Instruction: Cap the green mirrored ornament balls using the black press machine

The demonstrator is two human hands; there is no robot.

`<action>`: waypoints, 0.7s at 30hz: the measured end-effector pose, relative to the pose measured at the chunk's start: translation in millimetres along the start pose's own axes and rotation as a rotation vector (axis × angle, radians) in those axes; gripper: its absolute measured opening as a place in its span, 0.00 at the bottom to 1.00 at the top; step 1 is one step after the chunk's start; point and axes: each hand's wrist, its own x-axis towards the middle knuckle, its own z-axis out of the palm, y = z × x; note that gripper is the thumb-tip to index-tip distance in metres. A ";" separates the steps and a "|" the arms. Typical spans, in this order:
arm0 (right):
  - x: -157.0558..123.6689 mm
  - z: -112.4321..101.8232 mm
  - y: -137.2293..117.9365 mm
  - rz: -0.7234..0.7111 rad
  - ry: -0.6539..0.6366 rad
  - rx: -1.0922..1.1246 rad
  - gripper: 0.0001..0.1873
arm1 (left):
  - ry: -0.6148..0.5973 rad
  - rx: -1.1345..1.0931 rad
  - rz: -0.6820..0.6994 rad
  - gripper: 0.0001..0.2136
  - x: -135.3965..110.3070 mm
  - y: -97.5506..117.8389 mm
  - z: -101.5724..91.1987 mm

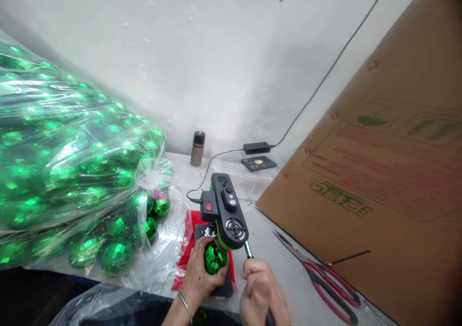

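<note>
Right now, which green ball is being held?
The green ball beside the black machine, gripped by the left hand; no hand touches the bagged balls.

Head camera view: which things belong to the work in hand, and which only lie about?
In use:
green faceted ball in the left hand
metal lever in the right hand
black machine with red switch
power adapter corded to it
probably bagged green balls

Apparently just lying about:
scissors
dark-capped bottle
phone-like slab
cardboard box

Machine (231,210): before us on the counter (263,234)
Held bauble (215,261): in our left hand (202,277), near the machine
Bag (153,172): to our left, baubles (117,256) inside
Carton (382,167): to our right, scissors (309,264) alongside
Bottle (197,149), adapter (257,147): behind the machine
</note>
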 end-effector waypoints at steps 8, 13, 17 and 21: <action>-28.2 -10.0 17.6 -0.014 -0.061 -0.017 0.27 | 0.018 0.010 -0.009 0.29 -3.7 -5.7 5.2; -12.4 -10.9 8.7 0.016 -0.063 -0.007 0.25 | 0.007 -0.006 -0.005 0.30 -2.9 -2.8 3.8; 27.0 -9.2 -8.6 0.079 -0.102 0.063 0.23 | -0.025 -0.020 -0.014 0.31 2.3 -0.3 -0.7; 50.4 -8.6 -16.9 0.093 -0.128 0.045 0.25 | 0.032 0.010 0.111 0.31 -9.8 -14.1 -11.9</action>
